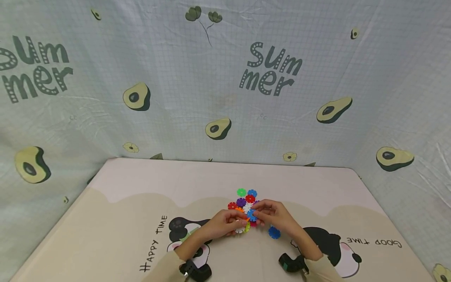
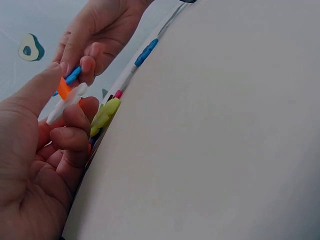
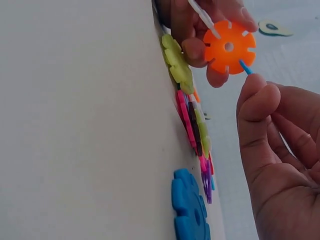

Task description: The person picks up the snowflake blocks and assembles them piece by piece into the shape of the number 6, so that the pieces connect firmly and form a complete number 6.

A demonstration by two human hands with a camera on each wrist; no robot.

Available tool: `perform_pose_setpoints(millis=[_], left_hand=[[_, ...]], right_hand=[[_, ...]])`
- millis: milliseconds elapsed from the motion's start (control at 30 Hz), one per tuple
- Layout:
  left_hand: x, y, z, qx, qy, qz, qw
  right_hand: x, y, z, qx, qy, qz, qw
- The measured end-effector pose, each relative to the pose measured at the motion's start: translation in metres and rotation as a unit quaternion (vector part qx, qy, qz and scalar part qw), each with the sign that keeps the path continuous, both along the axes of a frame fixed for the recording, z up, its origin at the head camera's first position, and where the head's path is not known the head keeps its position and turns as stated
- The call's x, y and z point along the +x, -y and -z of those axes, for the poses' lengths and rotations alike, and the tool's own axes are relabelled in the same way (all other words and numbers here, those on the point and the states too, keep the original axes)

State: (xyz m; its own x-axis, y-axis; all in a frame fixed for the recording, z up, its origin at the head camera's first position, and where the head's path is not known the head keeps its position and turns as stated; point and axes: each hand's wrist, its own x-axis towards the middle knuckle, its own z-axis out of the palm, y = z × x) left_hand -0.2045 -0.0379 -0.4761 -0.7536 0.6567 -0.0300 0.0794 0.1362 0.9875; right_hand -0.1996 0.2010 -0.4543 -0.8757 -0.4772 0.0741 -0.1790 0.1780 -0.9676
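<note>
My left hand (image 1: 224,225) pinches a white notched plastic disc (image 2: 62,107) joined to an orange notched disc (image 3: 216,56). Between the thumb and fingers of my right hand (image 1: 277,216) is a blue notched disc (image 1: 251,215). In the right wrist view, the blue disc's edge meets a slot at the orange disc's rim; how deep it sits cannot be told. Both hands are just above a loose group of colourful discs, among them a red one (image 1: 250,199), a purple one (image 1: 241,202) and a yellow-green one (image 2: 105,116).
Another blue disc (image 3: 186,212) lies on the table near my right wrist. A green disc (image 1: 241,192) is at the far end of the group. The table (image 1: 123,211) has a printed panda cover, and a patterned cloth (image 1: 169,78) hangs behind it.
</note>
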Motion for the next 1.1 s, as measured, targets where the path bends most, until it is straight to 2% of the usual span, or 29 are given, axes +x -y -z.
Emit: perform_pose_setpoints(millis=[333,500,833,1100], left_hand=[[-0.001,0.001,0.000,0.005,-0.035,0.015,0.9993],[0.000,0.002,-0.001,-0.001,-0.043,0.008,0.9990],[0.001,0.000,0.000,-0.005,-0.042,-0.003,0.9991],[0.000,0.000,0.002,-0.005,-0.047,-0.004,0.9989]], right_hand=[[0.000,0.003,0.004,-0.033,0.014,-0.008,0.9993],[0.000,0.005,0.007,-0.046,0.020,-0.010,0.9987],[-0.001,0.003,0.016,-0.066,-0.006,-0.019,0.9976],[-0.001,0.009,0.023,-0.109,-0.025,-0.020,0.9935]])
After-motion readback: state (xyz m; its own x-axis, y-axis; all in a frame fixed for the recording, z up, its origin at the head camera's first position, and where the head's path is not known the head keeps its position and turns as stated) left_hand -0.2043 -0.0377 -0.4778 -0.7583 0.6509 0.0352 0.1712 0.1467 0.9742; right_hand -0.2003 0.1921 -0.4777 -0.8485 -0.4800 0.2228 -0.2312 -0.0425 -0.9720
